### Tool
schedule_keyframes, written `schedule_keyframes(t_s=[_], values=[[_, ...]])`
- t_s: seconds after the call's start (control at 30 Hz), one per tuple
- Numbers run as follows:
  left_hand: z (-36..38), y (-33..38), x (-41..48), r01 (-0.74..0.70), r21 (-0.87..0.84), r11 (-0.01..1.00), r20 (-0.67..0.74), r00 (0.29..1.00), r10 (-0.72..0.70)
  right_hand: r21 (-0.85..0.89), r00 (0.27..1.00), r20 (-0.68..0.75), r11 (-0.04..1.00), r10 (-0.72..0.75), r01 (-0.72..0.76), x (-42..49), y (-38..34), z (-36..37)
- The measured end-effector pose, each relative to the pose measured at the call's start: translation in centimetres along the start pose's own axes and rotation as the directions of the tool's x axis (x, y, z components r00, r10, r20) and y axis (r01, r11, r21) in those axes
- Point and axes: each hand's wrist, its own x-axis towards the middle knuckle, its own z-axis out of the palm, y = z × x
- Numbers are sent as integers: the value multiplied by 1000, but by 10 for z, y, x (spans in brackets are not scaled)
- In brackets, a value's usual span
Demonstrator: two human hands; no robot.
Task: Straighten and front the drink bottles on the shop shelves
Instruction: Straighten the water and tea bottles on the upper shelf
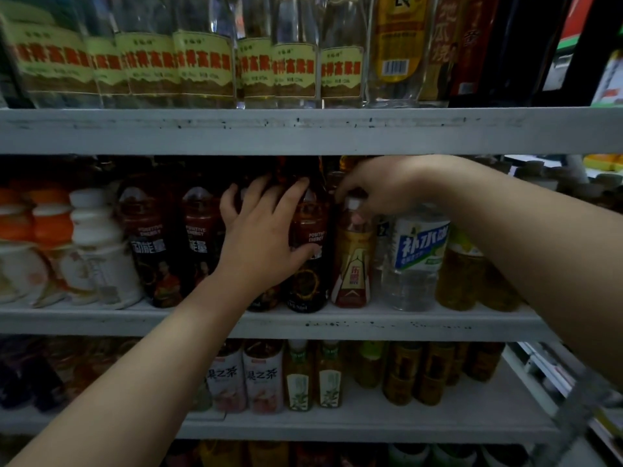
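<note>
1. On the middle shelf (438, 323) the hands work apart, each on its own bottle. The left hand (259, 237) lies over one of the dark bottles (151, 251), fingers curved round its shoulder; the right hand (381, 187) pinches the white cap of the amber bottle (352, 264).
2. The step looks like squaring these two up. The dark one is best steadied low while the amber one turns by its cap until the label faces out; then each slides to the shelf lip with its base flat, since the neighbours touch and a tilt could topple them.
3. Far left, the orange-capped bottles (50, 227) and white bottles (97, 251) are opaque, so I cannot tell their contents.
4. The dark bottles hold a brown drink and their labels face forward.
5. The amber bottle is filled near to its neck with golden-brown liquid.
6. Just beside it, the water bottle (418, 257) holds clear liquid behind a blue-lettered label.
7. Rightmost, the yellow bottles (462, 274) hold yellowish drink, partly behind the right forearm.
</note>
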Motion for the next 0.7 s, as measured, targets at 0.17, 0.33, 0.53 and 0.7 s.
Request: schedule_keyframes(t_s=[0.17,0.33,0.53,0.7], values=[[4,1,-2,2,4,1000,-15,1000,-2,-25,1000,17,999,-19,20,-2,7,0],[3,1,-3,-2,17,1000,3,1000,2,9,998,28,999,-49,48,-3,6,-2],[7,-1,-4,-7,18,1000,-11,1000,7,-5,999,46,1000,-25,25,-2,9,-1],[4,-2,-7,-25,0,1000,0,1000,25,34,997,53,998,54,-56,-8,17,-1]])
